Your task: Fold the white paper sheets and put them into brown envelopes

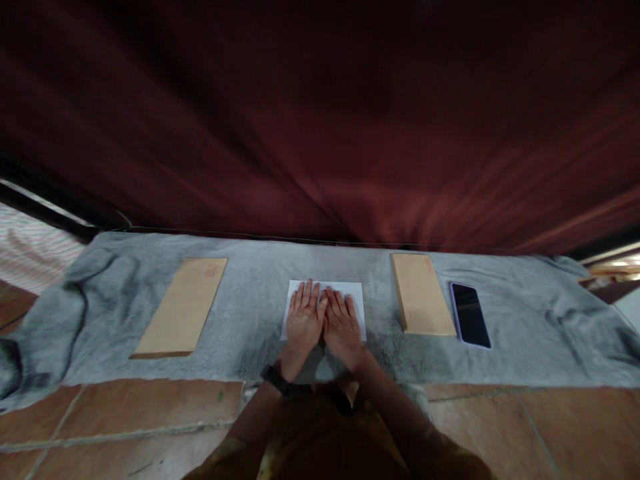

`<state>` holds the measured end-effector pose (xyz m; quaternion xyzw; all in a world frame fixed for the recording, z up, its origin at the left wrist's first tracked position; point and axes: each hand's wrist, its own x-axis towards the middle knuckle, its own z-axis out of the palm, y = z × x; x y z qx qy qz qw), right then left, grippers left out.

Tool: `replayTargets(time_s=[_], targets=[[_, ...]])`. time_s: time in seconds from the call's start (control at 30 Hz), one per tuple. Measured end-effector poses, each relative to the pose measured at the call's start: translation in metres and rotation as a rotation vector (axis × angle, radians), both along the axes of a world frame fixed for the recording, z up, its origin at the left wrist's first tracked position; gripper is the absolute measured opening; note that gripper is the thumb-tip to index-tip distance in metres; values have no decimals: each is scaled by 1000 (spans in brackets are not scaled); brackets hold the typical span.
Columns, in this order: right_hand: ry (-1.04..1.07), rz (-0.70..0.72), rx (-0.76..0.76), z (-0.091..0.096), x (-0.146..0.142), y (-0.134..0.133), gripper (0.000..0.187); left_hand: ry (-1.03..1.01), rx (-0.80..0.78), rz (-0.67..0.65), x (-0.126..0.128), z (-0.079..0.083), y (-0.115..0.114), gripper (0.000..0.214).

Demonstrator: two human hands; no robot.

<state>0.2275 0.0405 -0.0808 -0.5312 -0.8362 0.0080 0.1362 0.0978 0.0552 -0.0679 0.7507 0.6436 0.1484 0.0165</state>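
Note:
A white sheet of paper (356,293) lies on a grey cloth (250,313) spread over the floor. My left hand (304,319) and my right hand (341,323) rest flat on the paper, side by side, fingers stretched out and close together. A dark band sits on my left wrist. Neither hand holds anything.
A brown envelope (183,307) lies to the left on the cloth, a second stack of brown envelopes (421,293) to the right. A dark phone (470,315) lies beside that stack. A dark red curtain (320,120) hangs behind. Reddish floor tiles (125,413) run in front.

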Motion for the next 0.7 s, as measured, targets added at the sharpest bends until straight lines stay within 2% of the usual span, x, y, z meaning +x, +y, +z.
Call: replayTargets(time_s=[0.4, 0.7], targets=[[47, -143, -4, 1, 27, 6, 52, 10, 43, 106, -5, -3, -5, 57], [46, -172, -2, 0, 57, 1, 54, -32, 86, 154, -18, -5, -10, 63]])
